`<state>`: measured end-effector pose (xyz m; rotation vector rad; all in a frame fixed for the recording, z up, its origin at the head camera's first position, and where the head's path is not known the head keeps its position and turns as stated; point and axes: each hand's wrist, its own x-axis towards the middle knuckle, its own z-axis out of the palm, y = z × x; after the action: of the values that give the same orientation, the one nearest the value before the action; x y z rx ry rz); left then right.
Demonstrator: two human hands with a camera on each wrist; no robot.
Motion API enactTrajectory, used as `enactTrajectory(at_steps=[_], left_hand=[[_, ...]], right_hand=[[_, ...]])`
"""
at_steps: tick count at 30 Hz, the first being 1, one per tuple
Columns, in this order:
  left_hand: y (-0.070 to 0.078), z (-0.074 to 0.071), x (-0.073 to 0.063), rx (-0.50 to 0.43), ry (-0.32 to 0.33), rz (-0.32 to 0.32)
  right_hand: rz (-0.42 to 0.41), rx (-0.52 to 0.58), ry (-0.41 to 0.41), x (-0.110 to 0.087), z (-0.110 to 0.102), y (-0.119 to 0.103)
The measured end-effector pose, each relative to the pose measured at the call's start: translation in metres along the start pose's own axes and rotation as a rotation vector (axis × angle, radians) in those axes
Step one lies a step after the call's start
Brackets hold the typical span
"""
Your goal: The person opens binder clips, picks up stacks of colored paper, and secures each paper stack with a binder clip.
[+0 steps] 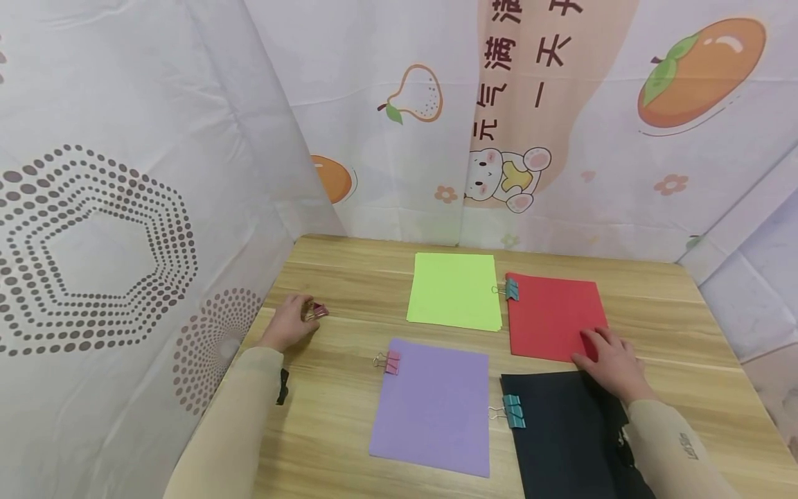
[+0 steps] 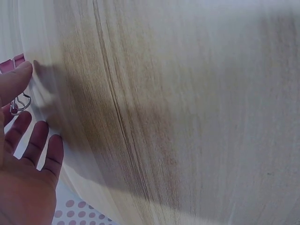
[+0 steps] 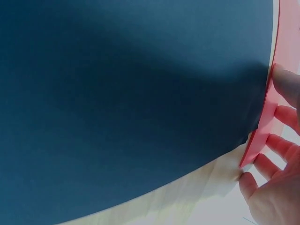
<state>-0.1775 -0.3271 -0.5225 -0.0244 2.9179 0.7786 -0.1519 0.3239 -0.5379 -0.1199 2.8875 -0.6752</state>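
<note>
My left hand point(image 1: 289, 323) is at the table's left side, its thumb and fingers pinching a dark pink binder clip point(image 1: 319, 310). In the left wrist view, the clip's wire handle point(image 2: 21, 104) shows between thumb and fingers. My right hand point(image 1: 612, 362) touches the lower right corner of the red paper stack point(image 1: 551, 319), its fingers spread along the edge in the right wrist view. A teal binder clip point(image 1: 512, 289) sits on that stack's left edge. Just below, partly under my right sleeve, lies black paper point(image 1: 561, 436) with another teal clip point(image 1: 514, 412).
Purple paper point(image 1: 433, 409) with a pink clip point(image 1: 392, 362) on its left edge lies mid-table. Behind it is a lime-green paper stack point(image 1: 455, 291) with no clip visible. A small black object point(image 1: 282, 387) shows beside my left sleeve. Printed curtains point(image 1: 399, 152) border the table's back and left.
</note>
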Motion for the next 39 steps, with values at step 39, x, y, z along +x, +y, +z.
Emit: enactTrajectory(at_steps=[39], left_hand=[[0.0029,0.0018,-0.0023,0.079,-0.008,-0.002]], right_hand=[[0.006,-0.003,0.004,0.0,0.0032,0.0012]])
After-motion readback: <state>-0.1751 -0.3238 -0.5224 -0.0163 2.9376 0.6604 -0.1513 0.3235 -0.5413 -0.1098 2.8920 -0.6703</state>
